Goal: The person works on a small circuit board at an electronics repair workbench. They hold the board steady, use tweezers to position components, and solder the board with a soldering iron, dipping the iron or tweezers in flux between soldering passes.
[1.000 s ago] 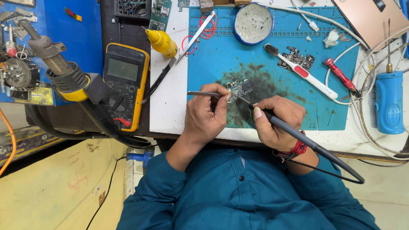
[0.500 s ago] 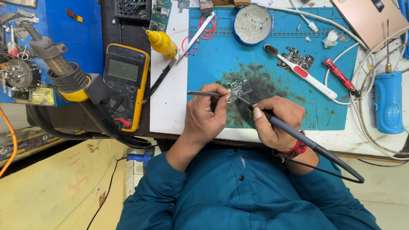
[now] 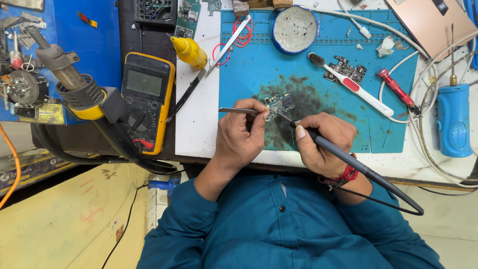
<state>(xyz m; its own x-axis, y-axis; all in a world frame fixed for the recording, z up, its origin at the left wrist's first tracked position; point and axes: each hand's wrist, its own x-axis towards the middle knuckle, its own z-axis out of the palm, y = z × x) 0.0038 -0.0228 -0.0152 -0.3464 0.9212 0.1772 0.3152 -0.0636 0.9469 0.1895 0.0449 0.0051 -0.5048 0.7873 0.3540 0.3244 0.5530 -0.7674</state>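
Almost nothing has moved since the earlier frames: your hands sit where they were, both planted over the dark scorched patch of the blue mat (image 3: 249, 55) on the counter. Your left hand (image 3: 244, 137) has its fingers pinched on the tweezers (image 3: 238, 110), which lie nearly level, tips pointing right onto the small circuit board (image 3: 280, 103). Your right hand (image 3: 321, 142) is closed pen-style around the soldering iron (image 3: 348, 162), its long axis slanting from the cable end at lower right up-left to the tip at the board's lower right edge. The board lies just beyond both sets of fingertips, away from your body, between the two tool tips. The left hand looks slightly nearer to it.
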